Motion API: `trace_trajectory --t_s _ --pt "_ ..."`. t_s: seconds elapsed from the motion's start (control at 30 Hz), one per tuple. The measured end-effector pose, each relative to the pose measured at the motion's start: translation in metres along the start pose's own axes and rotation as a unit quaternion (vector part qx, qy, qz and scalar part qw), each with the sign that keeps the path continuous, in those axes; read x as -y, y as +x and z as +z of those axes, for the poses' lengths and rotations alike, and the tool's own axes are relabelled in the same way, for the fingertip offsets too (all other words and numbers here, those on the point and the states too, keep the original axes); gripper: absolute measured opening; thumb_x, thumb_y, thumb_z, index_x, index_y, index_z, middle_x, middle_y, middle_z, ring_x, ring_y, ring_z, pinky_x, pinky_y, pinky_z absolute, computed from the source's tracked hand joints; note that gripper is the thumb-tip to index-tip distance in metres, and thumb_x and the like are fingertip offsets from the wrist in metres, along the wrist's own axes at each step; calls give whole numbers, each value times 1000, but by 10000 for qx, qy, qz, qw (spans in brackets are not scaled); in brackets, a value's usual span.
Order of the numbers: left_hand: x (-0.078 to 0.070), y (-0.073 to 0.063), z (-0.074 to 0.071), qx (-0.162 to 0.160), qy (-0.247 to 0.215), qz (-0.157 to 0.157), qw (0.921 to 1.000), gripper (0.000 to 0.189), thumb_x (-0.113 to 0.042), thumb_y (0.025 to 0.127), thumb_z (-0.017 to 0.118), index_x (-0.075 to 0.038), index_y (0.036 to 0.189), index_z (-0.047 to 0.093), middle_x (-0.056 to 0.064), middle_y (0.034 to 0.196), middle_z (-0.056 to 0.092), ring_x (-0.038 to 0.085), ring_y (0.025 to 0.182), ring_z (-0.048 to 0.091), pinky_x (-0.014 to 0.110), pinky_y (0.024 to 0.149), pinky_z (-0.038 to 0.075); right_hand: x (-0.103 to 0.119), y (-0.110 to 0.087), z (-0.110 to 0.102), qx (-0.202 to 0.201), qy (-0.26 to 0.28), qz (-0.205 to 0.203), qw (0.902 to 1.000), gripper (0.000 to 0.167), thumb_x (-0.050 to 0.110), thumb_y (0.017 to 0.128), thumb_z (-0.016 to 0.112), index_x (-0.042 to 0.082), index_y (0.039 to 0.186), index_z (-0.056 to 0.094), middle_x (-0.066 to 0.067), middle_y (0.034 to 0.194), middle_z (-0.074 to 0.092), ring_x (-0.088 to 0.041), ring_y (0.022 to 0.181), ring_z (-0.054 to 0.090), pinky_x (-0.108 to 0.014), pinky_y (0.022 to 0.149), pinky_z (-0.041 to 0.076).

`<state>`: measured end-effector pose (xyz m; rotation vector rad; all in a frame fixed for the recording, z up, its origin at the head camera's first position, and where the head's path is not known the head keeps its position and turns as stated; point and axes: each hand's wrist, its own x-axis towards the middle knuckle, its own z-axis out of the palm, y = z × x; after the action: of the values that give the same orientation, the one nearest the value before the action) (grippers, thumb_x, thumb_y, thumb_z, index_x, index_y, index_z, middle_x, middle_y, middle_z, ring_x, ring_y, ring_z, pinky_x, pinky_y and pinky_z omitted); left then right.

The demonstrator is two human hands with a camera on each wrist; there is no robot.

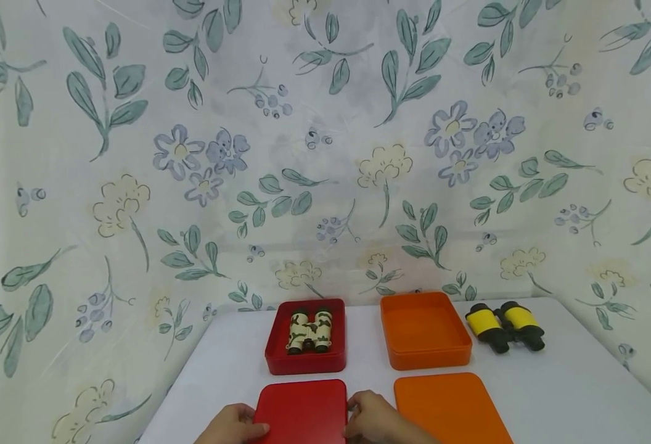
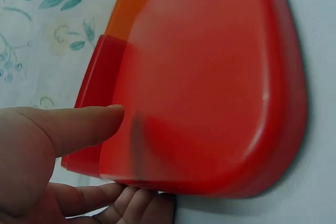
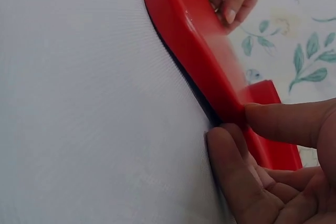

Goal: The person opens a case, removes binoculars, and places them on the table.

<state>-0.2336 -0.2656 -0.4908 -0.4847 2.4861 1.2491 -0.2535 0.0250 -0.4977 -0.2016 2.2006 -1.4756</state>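
Note:
A red square lid lies near the front of the white table, before a red box. At its left side my left hand holds the edge, thumb on top and fingers at the underside in the left wrist view. On the opposite side my right hand pinches the lid's edge between thumb and fingers; the right wrist view shows the fingertips right at the tabletop. Camouflage-patterned binoculars rest inside the red box.
Right of the red box stands an orange box, with its orange lid flat in front. Yellow and black binoculars lie at the back right of the table. A floral curtain hangs behind.

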Motion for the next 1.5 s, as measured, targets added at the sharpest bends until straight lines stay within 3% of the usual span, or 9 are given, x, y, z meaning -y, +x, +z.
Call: trace_trajectory --t_s 0.13,0.5,0.73,0.83,0.9,1.03,1.17,1.37,1.5 --pt "1 0 4 -268 289 54 9992 62 -25 70 88 10 109 55 11 87 62 23 74 60 44 68 58 -1 1 2 -52 -97 -7 9999 27 0 80 76 -4 101 60 -11 72 62 -21 62 64 -32 62 58" --pt "0 -3 10 -356 867 228 9953 58 -19 75 84 10 115 55 11 89 62 23 75 61 46 70 58 0 0 11 -495 -652 124 9966 53 5 76 82 -7 120 56 -10 70 59 -20 59 60 -28 59 55" --pt "-9 -2 0 -480 1028 104 9935 60 -25 75 84 9 114 55 12 89 61 23 75 59 48 71 57 4 1 6 -414 -990 -12 9942 54 12 77 82 -6 122 57 -9 68 59 -21 58 59 -27 55 50" --pt "-16 5 -9 -493 1067 379 9924 57 -30 81 78 10 116 56 11 91 62 21 76 59 44 72 58 10 1 -2 -362 -1370 -195 9897 51 17 78 81 -5 120 60 -6 66 60 -20 57 58 -29 57 49" --pt "-21 14 -14 -543 1216 787 9880 57 -34 85 74 9 118 57 9 92 63 20 78 60 42 72 58 15 1 -9 -336 -1601 -391 9857 47 18 79 80 -5 116 62 -4 65 60 -20 57 58 -31 58 49" --pt "-30 38 -23 -917 1803 1640 9655 65 -46 89 67 7 124 56 14 103 65 29 92 63 46 76 57 25 6 -20 -268 -1979 -838 9763 38 18 81 77 -3 110 65 0 68 62 -17 60 58 -34 62 51" --pt "-39 59 -28 -1230 2426 2138 9383 83 -59 87 61 6 136 48 25 129 55 43 120 51 59 89 48 37 16 -30 -380 -2413 -1211 9621 34 20 82 77 0 107 68 5 74 63 -13 65 57 -32 62 51" --pt "-51 87 -31 -1472 3508 2847 8799 93 -68 88 50 7 143 41 27 145 40 45 137 31 61 107 28 60 34 -40 -692 -2693 -1538 9482 34 20 83 77 2 109 69 3 81 65 -14 72 58 -30 63 54" --pt "-55 98 -35 -1416 3747 3031 8647 94 -68 90 45 5 146 36 26 151 32 44 141 20 59 113 15 71 47 -39 -857 -2778 -1770 9403 33 20 84 77 3 111 69 3 84 66 -14 74 58 -28 63 54"
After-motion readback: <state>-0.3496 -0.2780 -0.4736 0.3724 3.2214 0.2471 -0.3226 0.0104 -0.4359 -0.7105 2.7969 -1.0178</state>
